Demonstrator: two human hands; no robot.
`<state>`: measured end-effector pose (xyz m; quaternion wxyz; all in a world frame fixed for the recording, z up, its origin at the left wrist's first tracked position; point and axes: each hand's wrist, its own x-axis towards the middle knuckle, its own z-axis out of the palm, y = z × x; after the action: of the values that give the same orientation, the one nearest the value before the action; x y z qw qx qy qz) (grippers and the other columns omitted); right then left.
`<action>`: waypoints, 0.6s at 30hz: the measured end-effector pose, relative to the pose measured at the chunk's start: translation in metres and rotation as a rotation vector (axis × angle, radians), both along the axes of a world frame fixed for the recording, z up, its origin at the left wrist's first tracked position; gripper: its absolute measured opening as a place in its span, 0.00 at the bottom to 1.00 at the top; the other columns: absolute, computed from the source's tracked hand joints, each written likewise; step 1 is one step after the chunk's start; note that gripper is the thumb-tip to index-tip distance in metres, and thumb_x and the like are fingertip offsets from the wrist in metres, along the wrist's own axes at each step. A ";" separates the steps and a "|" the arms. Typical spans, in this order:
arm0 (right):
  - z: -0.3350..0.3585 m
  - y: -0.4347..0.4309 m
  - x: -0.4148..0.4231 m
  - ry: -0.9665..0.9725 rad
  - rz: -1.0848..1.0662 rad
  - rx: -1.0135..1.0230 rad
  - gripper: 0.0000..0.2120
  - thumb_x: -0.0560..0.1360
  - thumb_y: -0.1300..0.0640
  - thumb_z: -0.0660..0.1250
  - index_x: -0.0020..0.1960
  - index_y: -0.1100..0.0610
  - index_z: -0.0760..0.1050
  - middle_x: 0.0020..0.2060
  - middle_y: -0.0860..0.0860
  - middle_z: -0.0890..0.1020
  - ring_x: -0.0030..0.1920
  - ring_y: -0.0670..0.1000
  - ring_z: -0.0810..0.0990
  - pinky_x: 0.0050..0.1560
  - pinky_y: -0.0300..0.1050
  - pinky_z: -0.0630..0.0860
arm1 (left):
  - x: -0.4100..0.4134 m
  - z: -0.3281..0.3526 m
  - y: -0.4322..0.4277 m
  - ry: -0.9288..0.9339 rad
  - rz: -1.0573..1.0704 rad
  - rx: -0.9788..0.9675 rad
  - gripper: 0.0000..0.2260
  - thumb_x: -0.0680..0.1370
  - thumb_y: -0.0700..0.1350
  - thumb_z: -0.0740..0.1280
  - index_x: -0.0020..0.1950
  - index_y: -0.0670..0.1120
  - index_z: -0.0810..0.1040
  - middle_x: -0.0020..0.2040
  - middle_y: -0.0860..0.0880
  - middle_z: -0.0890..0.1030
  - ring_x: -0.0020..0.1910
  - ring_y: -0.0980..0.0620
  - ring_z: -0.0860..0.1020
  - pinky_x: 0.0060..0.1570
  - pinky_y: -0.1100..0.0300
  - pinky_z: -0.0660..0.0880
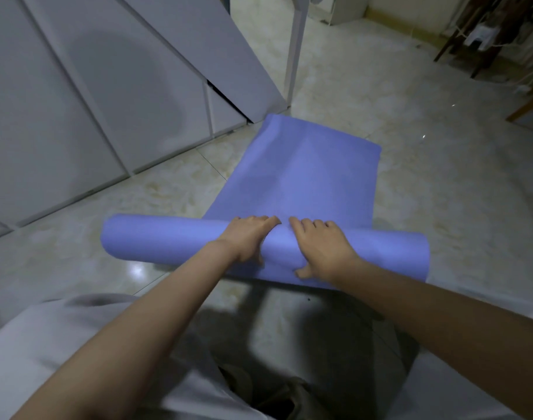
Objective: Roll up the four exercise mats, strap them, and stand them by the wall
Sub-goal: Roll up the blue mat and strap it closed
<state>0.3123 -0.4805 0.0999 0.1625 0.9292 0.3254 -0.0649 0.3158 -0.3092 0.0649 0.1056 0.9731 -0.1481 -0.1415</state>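
A blue-purple exercise mat (pixel 301 174) lies on the tiled floor, stretching away from me. Its near part is rolled into a thick tube (pixel 168 241) that runs left to right across the view. My left hand (pixel 247 237) and my right hand (pixel 323 247) press side by side on the middle of the roll, fingers draped over its top and thumbs on its near side. The flat part beyond the roll ends near the white cabinets. No other mat and no strap is in view.
White cabinet doors (pixel 107 101) line the left side, close to the mat's far corner. A white pole (pixel 295 47) stands beyond the mat. Dark wooden furniture (pixel 486 28) is at the far right. Glossy marbled tile floor (pixel 441 183) surrounds the mat.
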 end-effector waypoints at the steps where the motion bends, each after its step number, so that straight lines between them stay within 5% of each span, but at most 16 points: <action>1: 0.000 -0.001 0.002 0.007 0.003 0.031 0.42 0.70 0.43 0.69 0.73 0.59 0.53 0.59 0.55 0.73 0.56 0.57 0.74 0.52 0.48 0.67 | 0.000 0.000 0.001 0.018 -0.006 0.000 0.40 0.65 0.50 0.78 0.72 0.50 0.62 0.65 0.50 0.72 0.64 0.47 0.70 0.59 0.51 0.66; 6: 0.004 0.008 0.008 0.029 0.025 0.106 0.38 0.68 0.43 0.70 0.69 0.58 0.58 0.52 0.53 0.78 0.52 0.57 0.78 0.40 0.45 0.64 | -0.022 -0.013 0.015 -0.081 0.062 -0.050 0.40 0.67 0.54 0.75 0.74 0.51 0.59 0.67 0.51 0.67 0.67 0.49 0.65 0.64 0.53 0.60; 12: 0.011 0.016 0.024 0.123 -0.046 0.154 0.40 0.63 0.40 0.73 0.65 0.57 0.60 0.45 0.53 0.80 0.47 0.59 0.79 0.40 0.46 0.65 | -0.043 -0.018 0.015 -0.239 0.179 0.059 0.41 0.71 0.53 0.73 0.77 0.48 0.53 0.73 0.49 0.62 0.72 0.48 0.60 0.71 0.49 0.55; 18: 0.011 0.012 0.023 0.356 -0.226 0.278 0.41 0.60 0.38 0.75 0.65 0.54 0.61 0.48 0.51 0.78 0.52 0.58 0.77 0.45 0.45 0.67 | -0.058 -0.030 0.013 -0.457 0.135 0.192 0.55 0.48 0.50 0.83 0.70 0.40 0.63 0.63 0.38 0.76 0.62 0.40 0.76 0.58 0.38 0.71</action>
<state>0.3357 -0.4682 0.1112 -0.0352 0.9471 0.2487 -0.2000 0.2583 -0.2960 0.0346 -0.0140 0.9930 -0.0886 0.0763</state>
